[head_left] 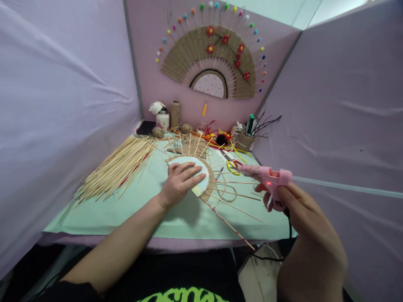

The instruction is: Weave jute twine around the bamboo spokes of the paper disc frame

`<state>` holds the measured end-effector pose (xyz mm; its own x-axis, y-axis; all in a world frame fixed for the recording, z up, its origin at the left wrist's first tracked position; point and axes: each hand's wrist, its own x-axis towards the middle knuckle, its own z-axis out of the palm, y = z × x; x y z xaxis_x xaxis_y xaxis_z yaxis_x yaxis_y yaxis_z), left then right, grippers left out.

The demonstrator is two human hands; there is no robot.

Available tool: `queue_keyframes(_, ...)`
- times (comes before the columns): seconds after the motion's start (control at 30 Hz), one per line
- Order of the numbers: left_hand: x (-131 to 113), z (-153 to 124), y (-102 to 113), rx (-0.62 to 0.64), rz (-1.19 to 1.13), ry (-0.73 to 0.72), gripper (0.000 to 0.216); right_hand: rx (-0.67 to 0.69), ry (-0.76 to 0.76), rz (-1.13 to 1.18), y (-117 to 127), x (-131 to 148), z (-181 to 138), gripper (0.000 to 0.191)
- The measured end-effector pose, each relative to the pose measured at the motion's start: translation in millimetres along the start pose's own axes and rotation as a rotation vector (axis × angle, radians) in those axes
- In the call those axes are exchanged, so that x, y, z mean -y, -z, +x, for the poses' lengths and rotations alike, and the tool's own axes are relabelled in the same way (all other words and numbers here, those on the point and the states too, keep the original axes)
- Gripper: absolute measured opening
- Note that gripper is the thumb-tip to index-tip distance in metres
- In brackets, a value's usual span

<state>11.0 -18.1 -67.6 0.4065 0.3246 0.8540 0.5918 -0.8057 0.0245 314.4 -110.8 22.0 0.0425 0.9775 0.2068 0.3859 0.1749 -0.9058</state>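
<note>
My left hand [181,181] lies flat with its fingers stretched over a half-round panel [204,170] with a pale blue face. Brown twine [210,183] runs in rows along the panel's curved edge. Thin wooden sticks [237,209] fan out from that edge, and a longer reddish stick [231,226] slants toward the table's front. In my right hand [291,203] is a pink hot glue gun [266,173], held raised at the right with a small red light glowing. Its nozzle points left, above the sticks and apart from the panel.
A big pile of thin sticks [118,170] covers the table's left side. Along the back stand a bottle [163,119], a cardboard tube [175,112], twine balls [187,128] and a pen holder [245,139]. Yellow-handled scissors [232,168] lie near the glue gun. A decorated fan [217,50] hangs behind.
</note>
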Motion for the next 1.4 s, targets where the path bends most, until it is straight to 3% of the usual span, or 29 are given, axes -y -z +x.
queue_keyframes(0.17, -0.7, -0.9, -0.6, 0.006, 0.022, 0.012, 0.037, 0.139, 0.013, -0.077, -4.5, 8.5, 7.8, 0.040)
queue_keyframes(0.4, -1.9, -0.5, -0.2, 0.016, 0.049, -0.013, 0.036, 0.142, 0.067, -0.199, -0.9, 15.1, 12.8, 0.038)
queue_keyframes(0.63, -3.8, -0.3, 0.0, 0.035, 0.043, -0.021, 0.034, 0.241, 0.082, -0.324, 1.6, 11.6, 17.7, 0.043)
queue_keyframes(0.9, -3.3, 0.2, -0.5, 0.015, 0.039, -0.027, 0.034, 0.152, 0.085, -0.279, 2.8, 14.8, 16.4, 0.049)
queue_keyframes(1.4, -4.3, 1.2, -0.6, 0.002, 0.065, -0.043, 0.032, 0.182, 0.055, -0.353, 2.0, 13.3, 18.8, 0.040)
